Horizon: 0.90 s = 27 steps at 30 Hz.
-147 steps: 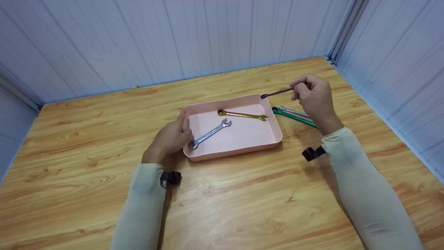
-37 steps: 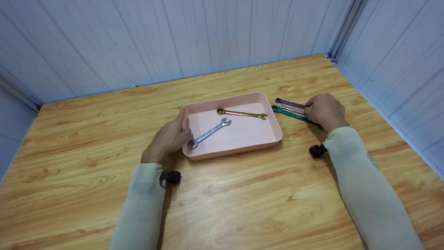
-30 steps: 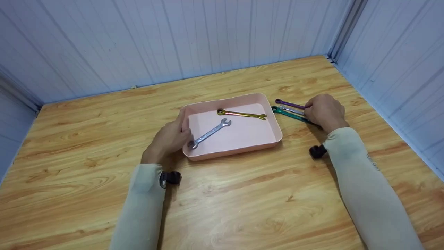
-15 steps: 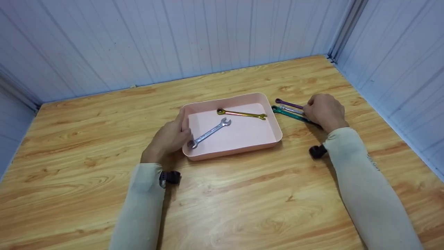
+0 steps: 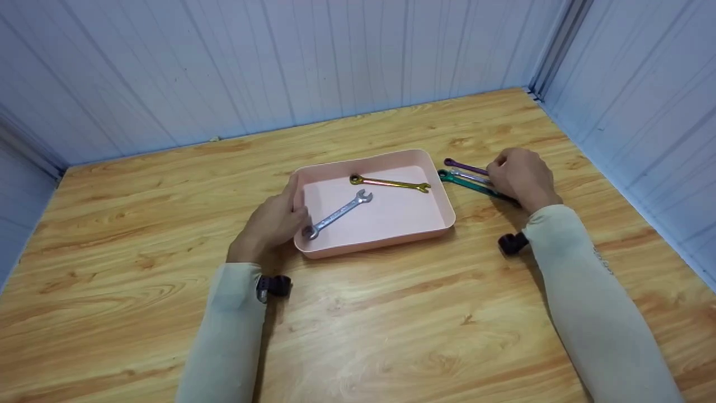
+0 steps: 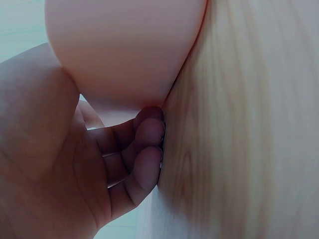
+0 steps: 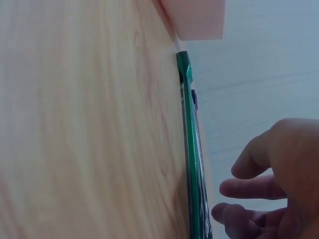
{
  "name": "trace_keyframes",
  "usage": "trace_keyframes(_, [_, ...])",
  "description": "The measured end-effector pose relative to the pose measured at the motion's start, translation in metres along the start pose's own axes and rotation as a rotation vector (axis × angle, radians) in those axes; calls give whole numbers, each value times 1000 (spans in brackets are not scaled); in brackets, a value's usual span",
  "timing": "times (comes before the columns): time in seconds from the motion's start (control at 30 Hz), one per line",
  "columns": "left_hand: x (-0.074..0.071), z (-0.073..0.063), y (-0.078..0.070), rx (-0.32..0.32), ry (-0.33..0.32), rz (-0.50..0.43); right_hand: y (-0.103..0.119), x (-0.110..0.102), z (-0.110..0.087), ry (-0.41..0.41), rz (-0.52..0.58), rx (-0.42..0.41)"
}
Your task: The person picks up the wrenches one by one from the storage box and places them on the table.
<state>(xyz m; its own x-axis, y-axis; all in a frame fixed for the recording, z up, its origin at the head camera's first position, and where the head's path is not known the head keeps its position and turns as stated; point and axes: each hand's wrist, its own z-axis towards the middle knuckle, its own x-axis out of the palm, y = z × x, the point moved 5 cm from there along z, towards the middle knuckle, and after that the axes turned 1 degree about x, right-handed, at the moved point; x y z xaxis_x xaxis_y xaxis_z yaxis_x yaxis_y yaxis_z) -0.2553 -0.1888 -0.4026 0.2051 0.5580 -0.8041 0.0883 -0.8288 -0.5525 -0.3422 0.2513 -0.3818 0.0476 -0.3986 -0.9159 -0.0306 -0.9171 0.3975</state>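
Observation:
A shallow pink tray (image 5: 380, 242) sits mid-table. My left hand (image 5: 272, 221) grips its left wall; in the left wrist view, curled fingertips (image 6: 149, 132) are at its lower edge. Inside lie a gold ratchet wrench (image 5: 389, 183) and a silver wrench (image 5: 338, 215). Right of the tray, a purple wrench (image 5: 465, 166), a silver wrench (image 5: 471, 177) and a green wrench (image 5: 472, 185) lie side by side, their right ends partly covered by my right hand (image 5: 524, 178). In the right wrist view, that hand's loosely bent fingers stand apart from the green wrench (image 7: 189, 144), holding nothing.
The wood-grain table (image 5: 363, 324) meets a pale panelled wall (image 5: 302, 61) at the back and another (image 5: 643, 112) on the right. Small black cameras (image 5: 275, 286) are strapped to both wrists.
Earlier my right hand held the purple wrench over the tray's far right corner. It now lies beside the other two; the hand has let go and lifted slightly. My left hand stays put.

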Motion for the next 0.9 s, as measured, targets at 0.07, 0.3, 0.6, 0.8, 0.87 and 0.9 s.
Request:
trace_keyframes(0.07, [0,0,0,3,4,3,1,1,1,17,24,11])
trace_keyframes(0.3, [-1,-1,0,15,3,-7,4,2,2,55,61,28])
trace_keyframes(0.6, [-1,-1,-1,29,-6,-10,10,1,1,84,136,31])
trace_keyframes(0.8, [-1,-1,-2,35,-12,-13,14,-3,-3,86,174,13])
trace_keyframes(0.87, [-2,-1,-2,44,-14,-7,16,-4,-5,80,178,3])
trace_keyframes(0.9, [-2,-1,-2,48,-15,-4,17,-4,-5,77,181,-1])
